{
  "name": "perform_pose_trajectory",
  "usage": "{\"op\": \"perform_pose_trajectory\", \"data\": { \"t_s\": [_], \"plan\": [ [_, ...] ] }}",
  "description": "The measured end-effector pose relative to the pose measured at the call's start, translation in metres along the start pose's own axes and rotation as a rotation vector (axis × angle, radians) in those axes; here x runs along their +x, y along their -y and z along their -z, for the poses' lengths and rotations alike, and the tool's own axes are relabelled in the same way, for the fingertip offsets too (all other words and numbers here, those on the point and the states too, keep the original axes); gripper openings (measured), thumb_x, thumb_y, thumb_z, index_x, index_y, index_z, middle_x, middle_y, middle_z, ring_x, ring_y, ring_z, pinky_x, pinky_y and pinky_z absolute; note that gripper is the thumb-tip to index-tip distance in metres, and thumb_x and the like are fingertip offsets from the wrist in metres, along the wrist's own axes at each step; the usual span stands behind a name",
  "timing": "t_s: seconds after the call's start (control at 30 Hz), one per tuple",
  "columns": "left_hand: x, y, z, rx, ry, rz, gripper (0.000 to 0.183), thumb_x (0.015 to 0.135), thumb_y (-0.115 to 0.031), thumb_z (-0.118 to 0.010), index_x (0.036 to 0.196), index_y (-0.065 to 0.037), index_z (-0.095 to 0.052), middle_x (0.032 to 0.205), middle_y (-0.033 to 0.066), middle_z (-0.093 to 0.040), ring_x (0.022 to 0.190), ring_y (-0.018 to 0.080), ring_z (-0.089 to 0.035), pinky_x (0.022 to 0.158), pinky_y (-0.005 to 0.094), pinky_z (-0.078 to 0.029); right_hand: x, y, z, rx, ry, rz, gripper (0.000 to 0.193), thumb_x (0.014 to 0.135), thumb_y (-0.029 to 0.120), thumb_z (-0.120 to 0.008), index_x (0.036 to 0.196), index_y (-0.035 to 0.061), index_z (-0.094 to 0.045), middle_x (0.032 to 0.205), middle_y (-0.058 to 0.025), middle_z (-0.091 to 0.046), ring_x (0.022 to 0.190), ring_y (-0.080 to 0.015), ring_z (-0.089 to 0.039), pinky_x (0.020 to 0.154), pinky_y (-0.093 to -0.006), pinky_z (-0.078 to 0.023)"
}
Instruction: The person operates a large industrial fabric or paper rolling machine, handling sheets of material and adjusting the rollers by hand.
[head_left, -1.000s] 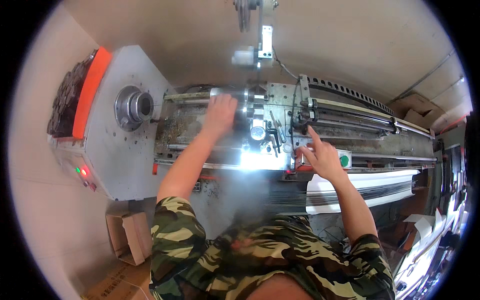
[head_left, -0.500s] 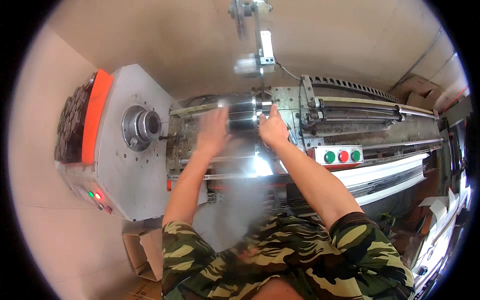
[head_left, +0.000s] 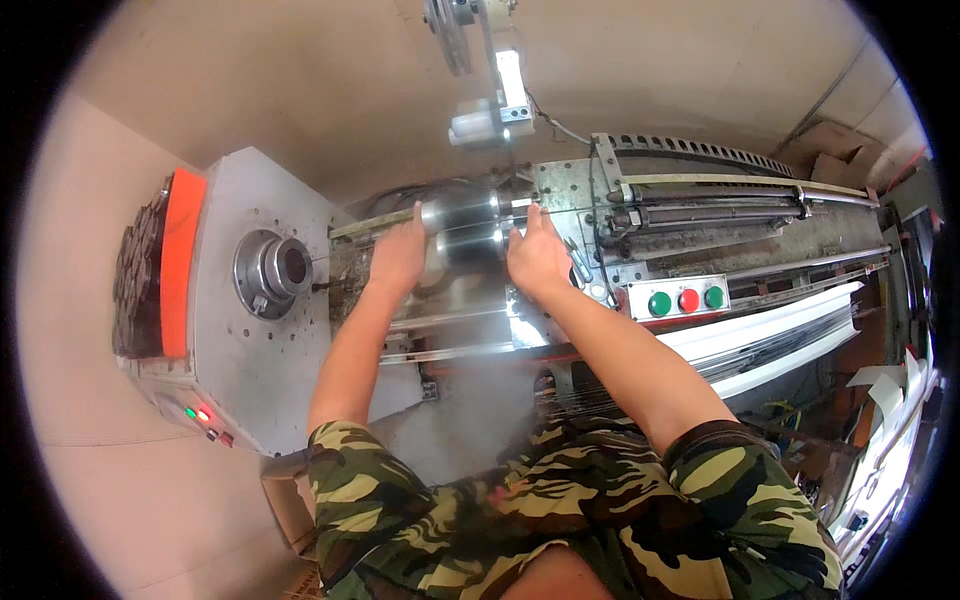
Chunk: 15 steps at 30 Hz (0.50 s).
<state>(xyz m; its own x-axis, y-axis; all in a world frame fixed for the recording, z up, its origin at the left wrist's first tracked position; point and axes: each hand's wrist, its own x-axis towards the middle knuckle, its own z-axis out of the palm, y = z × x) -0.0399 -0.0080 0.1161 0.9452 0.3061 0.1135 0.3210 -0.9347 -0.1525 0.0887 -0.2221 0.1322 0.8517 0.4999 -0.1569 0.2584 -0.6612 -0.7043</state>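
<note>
Two shiny metal cylinders (head_left: 462, 213) lie side by side across the middle of a long machine bed. At their left end is my left hand (head_left: 398, 254), index finger stretched upward and thumb toward the nearer cylinder. My right hand (head_left: 538, 257) is at the other end, beside a small bright metal fitting (head_left: 518, 203); its index finger points away from me and its thumb stands apart. Neither hand visibly grips anything, though the undersides of the fingers are hidden. I cannot tell how firmly they touch the metal. Below the cylinders a hazy grey patch blurs the view.
To the left stands a grey machine housing (head_left: 225, 360) with a round chuck (head_left: 275, 272) and an orange panel (head_left: 183, 262). A button box (head_left: 680, 299) with green and red buttons sits to the right. Overhead hangs an arm with a white roller (head_left: 474, 124). Cardboard boxes (head_left: 284, 508) stand lower left.
The view has shifted slightly. My left hand, blurred before, is now clearer and a little farther left along the cylinders. My right hand stays near the same fitting.
</note>
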Motion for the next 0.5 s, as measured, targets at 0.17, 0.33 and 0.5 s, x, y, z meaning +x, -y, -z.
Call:
{"op": "perform_pose_trajectory", "data": {
  "t_s": [0.17, 0.33, 0.5],
  "plan": [
    [0.001, 0.002, -0.005, 0.025, -0.027, -0.021, 0.060, 0.092, -0.010, -0.051, 0.148, 0.007, -0.039, 0.090, 0.0144, -0.066, 0.085, 0.0311, -0.065, 0.076, 0.0438, -0.054, -0.003, 0.007, 0.007, -0.022, 0.024, -0.034, 0.061, 0.100, 0.031, -0.048, 0.152, 0.0033, -0.032, 0.154, -0.0219, -0.038, 0.122, -0.0443, -0.058, 0.101, -0.0542, -0.047],
    [0.003, 0.005, -0.009, 0.040, -0.023, -0.031, 0.060, 0.091, -0.009, -0.051, 0.148, 0.007, -0.040, 0.089, 0.0146, -0.066, 0.083, 0.0307, -0.065, 0.075, 0.0434, -0.054, -0.003, 0.005, 0.004, -0.008, 0.006, -0.029, 0.061, 0.100, 0.032, -0.051, 0.152, 0.0050, -0.035, 0.155, -0.0206, -0.038, 0.126, -0.0436, -0.055, 0.103, -0.0525, -0.046],
    [0.003, 0.006, -0.020, 0.060, -0.089, -0.056, 0.062, 0.089, -0.008, -0.051, 0.148, 0.008, -0.040, 0.085, 0.0135, -0.065, 0.080, 0.0305, -0.065, 0.072, 0.0436, -0.054, -0.001, 0.005, 0.003, -0.010, 0.032, -0.064, 0.062, 0.099, 0.036, -0.052, 0.153, 0.0084, -0.037, 0.159, -0.0198, -0.036, 0.127, -0.0426, -0.055, 0.104, -0.0515, -0.046]
  ]
}}
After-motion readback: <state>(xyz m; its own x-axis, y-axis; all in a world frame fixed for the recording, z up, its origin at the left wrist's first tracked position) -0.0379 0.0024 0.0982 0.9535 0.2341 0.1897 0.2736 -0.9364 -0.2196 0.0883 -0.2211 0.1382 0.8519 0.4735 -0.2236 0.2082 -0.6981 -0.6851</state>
